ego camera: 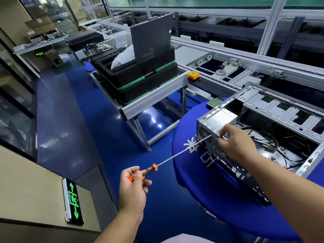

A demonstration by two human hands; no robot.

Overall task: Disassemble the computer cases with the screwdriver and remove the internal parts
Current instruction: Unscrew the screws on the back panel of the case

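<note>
Steel case [273, 127] lying open on the blue tabletop [189, 130], side panel already off, so decent progress. Still plenty inside though: PSU [220, 119] sitting in the near corner, loose cables [263, 137] tangled across the floor of the case, drive bracket [280, 111] still in place along the far side. No motherboard visible in there as far as can be told, so probably out already. Hard drive [214, 103] lying on the tabletop just beyond the case, so that looks pulled too.

Left hand [133, 186] wrapped round the orange-and-black handle of the screwdriver [168, 159], fingers curled tight, long shaft pointing up toward the rear panel, tip right at the PSU's corner. Right hand [235, 141] up at the top rear edge of the case, fingertips pinched together on something small with a yellowish bit showing, maybe a screw or the driver tip being steadied. Too small to say for sure.

Best guess: working on the PSU mounting screws at the back. After that, lift out the PSU, unplug and clear the cables, then the bracket. Roughly halfway on this case.

Behind all that, black trays [140, 74] stacked on a metal stand, with a circuit board [97, 48] on another stack further back. Conveyor line [228, 55] running along the right.
</note>
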